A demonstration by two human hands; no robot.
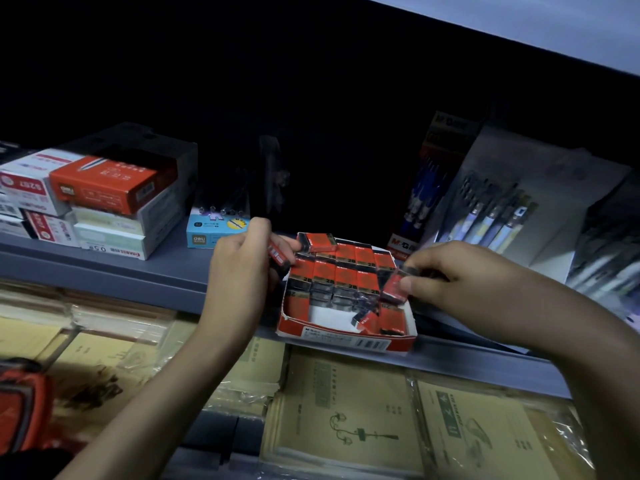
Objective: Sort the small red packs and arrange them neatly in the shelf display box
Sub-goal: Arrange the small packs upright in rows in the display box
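Red packs [341,271] are ranked across box [346,336] rear, front-left left bare; one is pinched by right hand [450,282], another gripped by left hand [239,271], on the bare side.

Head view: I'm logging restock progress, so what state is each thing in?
display box, open-topped, partly filled, bare floor at front left.
rowed packs, flat in neat rows at the back.
top pack, askew atop the back row.
front packs, tilted and loose at front right.
left hand, grips the left pack beside the box.
right hand, pinches the right pack over the box.
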